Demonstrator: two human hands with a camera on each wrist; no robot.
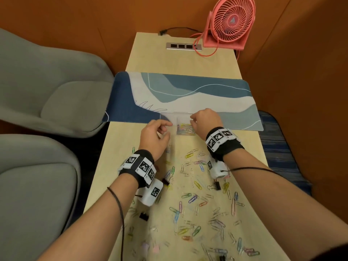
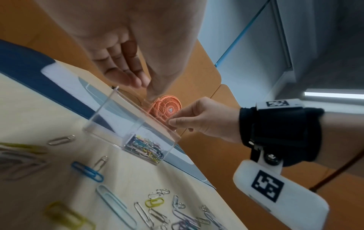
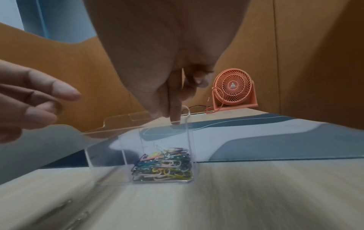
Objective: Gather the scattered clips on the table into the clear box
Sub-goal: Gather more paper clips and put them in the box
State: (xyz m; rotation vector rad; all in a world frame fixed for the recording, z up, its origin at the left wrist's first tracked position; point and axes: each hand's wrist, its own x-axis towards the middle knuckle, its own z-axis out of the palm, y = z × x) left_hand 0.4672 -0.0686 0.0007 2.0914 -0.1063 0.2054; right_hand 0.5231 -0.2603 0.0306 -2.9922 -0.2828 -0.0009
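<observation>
— Largest first? Pale wooden table [image 1: 188, 59], strewn near the front edge with coloured wire paper clips [image 1: 195, 196].

— Then? Clear rectangular plastic box [image 3: 157, 155] at the mat's edge, part-filled with clips. Right hand [image 1: 205, 121] pinching its rim; left hand [image 1: 154, 136] loosely spread beside, holding nothing.

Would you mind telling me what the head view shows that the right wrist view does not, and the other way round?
Only the head view shows the grey chairs, both marked wristbands, the black binder clips and most of the scattered paper clips lying nearer the person than the clear box. Only the right wrist view shows from the side the coloured clips piled in the box's right compartment and the right hand fingertip at its rim. Both show the left hand, the box, the blue mat and the pink fan.
</observation>
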